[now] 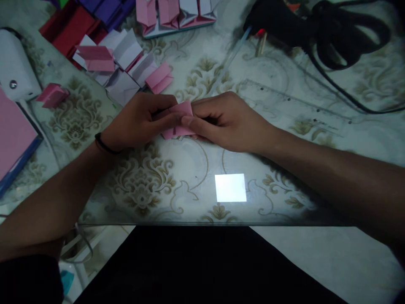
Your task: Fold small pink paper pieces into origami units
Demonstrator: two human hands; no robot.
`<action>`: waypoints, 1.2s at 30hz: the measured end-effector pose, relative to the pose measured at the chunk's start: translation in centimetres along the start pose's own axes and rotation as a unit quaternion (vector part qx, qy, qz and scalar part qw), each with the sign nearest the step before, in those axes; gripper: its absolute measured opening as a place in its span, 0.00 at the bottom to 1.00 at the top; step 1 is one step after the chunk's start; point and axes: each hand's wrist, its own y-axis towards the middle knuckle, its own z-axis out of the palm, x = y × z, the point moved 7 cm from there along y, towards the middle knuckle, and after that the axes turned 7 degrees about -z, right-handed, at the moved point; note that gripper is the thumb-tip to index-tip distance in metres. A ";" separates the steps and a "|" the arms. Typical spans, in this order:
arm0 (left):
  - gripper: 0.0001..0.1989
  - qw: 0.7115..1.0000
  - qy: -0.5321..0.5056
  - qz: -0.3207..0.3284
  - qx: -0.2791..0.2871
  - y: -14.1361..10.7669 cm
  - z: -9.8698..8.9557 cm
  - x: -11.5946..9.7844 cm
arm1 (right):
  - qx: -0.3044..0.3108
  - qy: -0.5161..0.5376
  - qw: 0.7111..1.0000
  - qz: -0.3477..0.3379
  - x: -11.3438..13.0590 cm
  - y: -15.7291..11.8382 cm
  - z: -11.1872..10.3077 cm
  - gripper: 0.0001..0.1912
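Observation:
A small folded piece of pink paper (184,109) is pinched between both hands, just above the patterned table. My left hand (142,120) is closed on its left side, thumb laid across the front. From the right, my right hand (229,120) grips the other side with the thumb pressed on the paper near the left thumb. The remaining fingers are partly hidden behind the paper. Beyond my left hand lies a cluster of folded white and pink paper pieces (122,82), with a pink folded piece (159,77) at its right edge.
A clear ruler (297,101) lies beyond my right arm. Black coiled cable (351,36) is at the back right. Pink and white folded papers (177,14), red (68,27) and purple ones (107,10) stand at the back. A white device (17,63) sits left. The table's edge (196,224) runs nearest me.

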 end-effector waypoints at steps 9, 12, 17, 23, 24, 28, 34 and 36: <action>0.30 0.999 0.025 0.009 -0.019 0.0 0.1 0.0 | -0.013 0.005 1.000 -0.016 0.0 -0.1 0.0 0.29; 0.31 0.999 0.027 -0.002 -0.018 -0.1 0.0 0.0 | -0.013 0.006 1.000 -0.011 0.0 -0.2 0.0 0.29; 0.32 1.000 0.010 -0.023 -0.009 -0.1 0.0 0.1 | -0.014 0.008 1.000 -0.005 -0.1 -0.2 0.0 0.29; 0.31 1.000 -0.009 -0.029 -0.008 -0.2 0.0 0.1 | -0.016 0.013 1.000 0.001 -0.1 -0.2 0.0 0.28; 0.30 0.999 -0.009 -0.031 -0.009 -0.2 0.0 0.1 | -0.015 0.013 1.000 0.000 -0.1 -0.2 0.0 0.28; 0.30 0.999 0.001 -0.031 -0.013 -0.3 -0.1 0.1 | -0.009 0.011 1.000 0.006 -0.1 -0.2 0.0 0.29; 0.30 0.999 0.024 -0.028 -0.011 -0.2 -0.1 0.2 | -0.025 0.012 1.000 -0.003 -0.2 -0.2 0.1 0.29; 0.30 0.999 0.035 -0.023 -0.009 -0.1 0.0 0.1 | -0.028 0.017 0.999 0.000 -0.3 -0.2 0.1 0.29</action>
